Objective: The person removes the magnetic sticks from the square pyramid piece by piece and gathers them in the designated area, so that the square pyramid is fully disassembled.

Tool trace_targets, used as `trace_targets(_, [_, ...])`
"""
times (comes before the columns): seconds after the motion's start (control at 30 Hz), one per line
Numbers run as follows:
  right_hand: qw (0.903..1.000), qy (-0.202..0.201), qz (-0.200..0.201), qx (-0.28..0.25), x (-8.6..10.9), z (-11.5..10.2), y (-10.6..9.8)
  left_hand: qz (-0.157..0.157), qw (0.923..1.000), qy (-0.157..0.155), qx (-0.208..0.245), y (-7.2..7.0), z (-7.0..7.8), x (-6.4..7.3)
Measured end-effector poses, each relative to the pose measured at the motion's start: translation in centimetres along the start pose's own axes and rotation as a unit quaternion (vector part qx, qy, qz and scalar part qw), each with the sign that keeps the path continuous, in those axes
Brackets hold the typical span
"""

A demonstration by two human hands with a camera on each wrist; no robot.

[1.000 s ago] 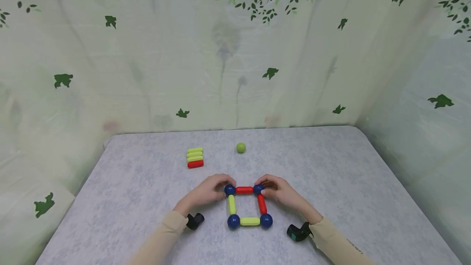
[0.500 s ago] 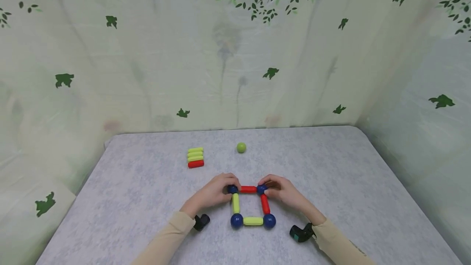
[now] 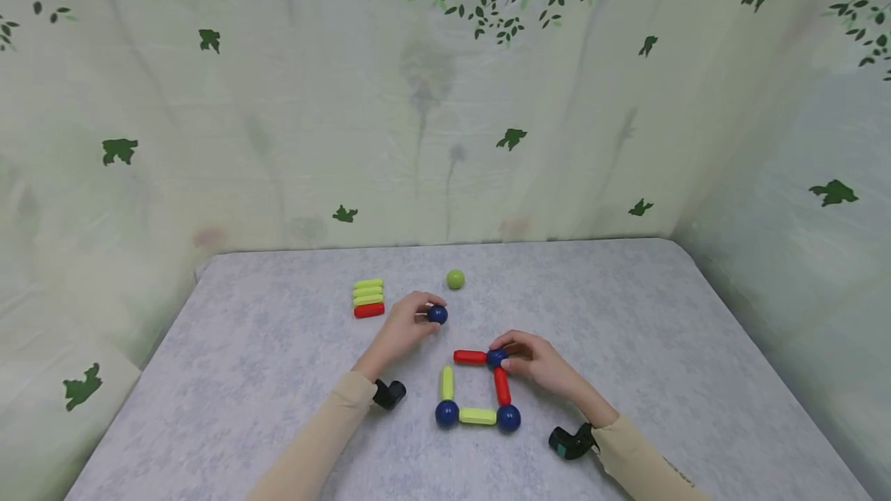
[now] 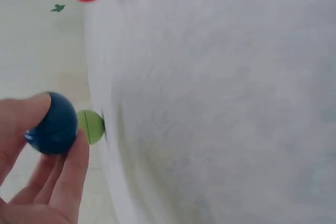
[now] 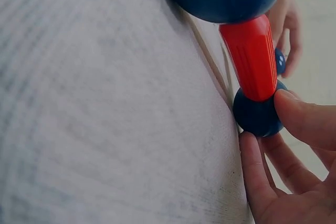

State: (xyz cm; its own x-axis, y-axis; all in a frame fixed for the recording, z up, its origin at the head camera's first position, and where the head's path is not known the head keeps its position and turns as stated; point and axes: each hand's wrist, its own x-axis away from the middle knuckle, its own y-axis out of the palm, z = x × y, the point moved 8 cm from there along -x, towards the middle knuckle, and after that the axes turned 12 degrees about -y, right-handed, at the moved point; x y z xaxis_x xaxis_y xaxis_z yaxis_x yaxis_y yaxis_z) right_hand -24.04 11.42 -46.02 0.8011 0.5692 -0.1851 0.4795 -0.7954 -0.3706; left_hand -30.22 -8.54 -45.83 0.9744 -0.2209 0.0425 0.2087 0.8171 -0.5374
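Between thumb and fingers, my left hand (image 3: 407, 326) pinches a loose blue ball (image 4: 56, 124), beyond the frame of rods and balls. My right hand (image 3: 532, 362) grips another blue ball (image 5: 258, 109) at the frame's far right corner. From that ball one red rod (image 3: 470, 357) points left with a free end, and a second red rod (image 5: 251, 59) runs to the near right ball (image 3: 508, 418). A yellow-green rod (image 3: 477, 416) joins it to the near left ball (image 3: 447, 414). Another yellow-green rod (image 3: 447, 383) stands out from there, its far end free.
A green ball (image 3: 455, 279) lies toward the back of the grey table (image 3: 626, 315). Left of it, several yellow-green rods (image 3: 368, 292) lie side by side with a red rod (image 3: 369, 310). A leaf-printed curtain (image 3: 348, 99) hangs behind the table.
The left hand has pulled the far left blue ball off the two rods and carried it away toward the back. The right hand stays on its ball; the frame shifted slightly right earlier.
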Motion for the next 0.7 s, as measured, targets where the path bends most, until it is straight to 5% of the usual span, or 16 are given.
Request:
trace_targets(0.33, [1.0000,0.001,0.003,-0.006,0.1,0.0,0.1,0.064,0.9957,-0.062,0.027,-0.5,-1.8,-4.6])
trace_targets(0.7, [1.0000,0.002,0.004,0.000,0.1,-0.2,0.0,0.061,0.9949,-0.075,0.025,-0.3,-2.1,-5.5])
